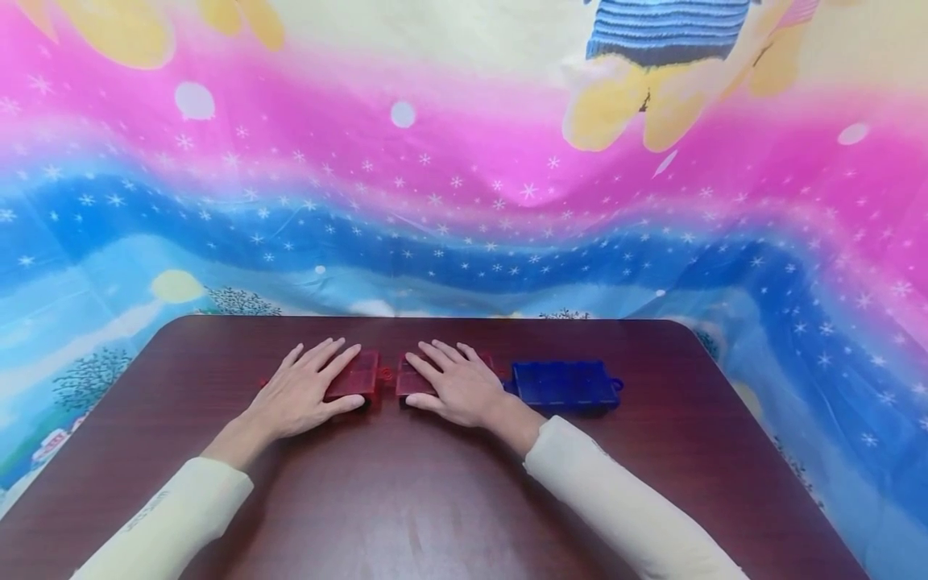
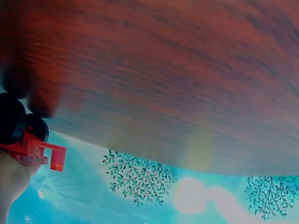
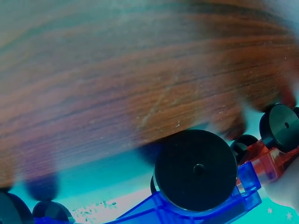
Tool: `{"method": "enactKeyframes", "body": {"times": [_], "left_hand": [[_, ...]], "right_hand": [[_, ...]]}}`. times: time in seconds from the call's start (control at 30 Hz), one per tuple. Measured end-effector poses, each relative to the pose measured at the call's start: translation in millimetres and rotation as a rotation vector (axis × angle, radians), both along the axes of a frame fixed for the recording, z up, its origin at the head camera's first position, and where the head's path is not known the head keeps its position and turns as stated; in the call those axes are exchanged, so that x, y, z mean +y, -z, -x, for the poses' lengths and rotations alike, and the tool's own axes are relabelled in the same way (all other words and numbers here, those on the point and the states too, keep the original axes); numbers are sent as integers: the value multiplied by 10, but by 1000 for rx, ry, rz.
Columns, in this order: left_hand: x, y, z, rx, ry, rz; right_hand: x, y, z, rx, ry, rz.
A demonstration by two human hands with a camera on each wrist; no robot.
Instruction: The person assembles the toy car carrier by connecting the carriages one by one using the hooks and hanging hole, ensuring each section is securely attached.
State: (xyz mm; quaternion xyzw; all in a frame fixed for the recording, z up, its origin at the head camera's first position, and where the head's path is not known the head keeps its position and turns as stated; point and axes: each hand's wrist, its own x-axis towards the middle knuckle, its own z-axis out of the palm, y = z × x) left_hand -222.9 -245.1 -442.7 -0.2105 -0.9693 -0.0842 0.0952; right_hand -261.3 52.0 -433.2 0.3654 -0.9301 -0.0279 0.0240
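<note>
Two translucent red toy wagons stand end to end on the table, joined by small red couplings (image 1: pixel 387 374). Over the left wagon (image 1: pixel 360 375) my left hand (image 1: pixel 297 392) lies with fingers straight and spread. My right hand (image 1: pixel 462 391) rests the same way on the other red wagon (image 1: pixel 411 381), covering most of it. A translucent blue wagon (image 1: pixel 561 383) sits just right of that hand. From the left wrist, a red hook (image 2: pixel 56 156) and black wheels (image 2: pixel 10 119) show. From the right wrist, a blue wagon wheel (image 3: pixel 196 170) stands beside the red wagon's end (image 3: pixel 268 165).
The dark brown table (image 1: pixel 406 499) has rounded far corners, and the wagons stand in a row towards its back edge. Behind it hangs a colourful printed cloth (image 1: pixel 464 185) with snowflakes, which also shows past both sides of the table.
</note>
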Motion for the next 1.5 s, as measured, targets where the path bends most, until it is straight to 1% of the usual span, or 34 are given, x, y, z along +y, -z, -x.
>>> {"method": "enactKeyframes", "body": {"times": [0.23,0.6,1.0,1.3,1.5], "left_hand": [[-4,-7,0,-24,-9,10],[-4,-4,-5,-4,-2,10],[-12,-2,-7,-5,-12,22],[-17,4,11,-4,1,29],[-11,6,10,-8,-9,40]], "right_hand": [[23,10,3,-3,-2,8],[17,7,2,3,4,-10],[20,11,8,2,4,-13],[46,10,24,-3,-4,3],[57,23,28,1,-14,13]]}}
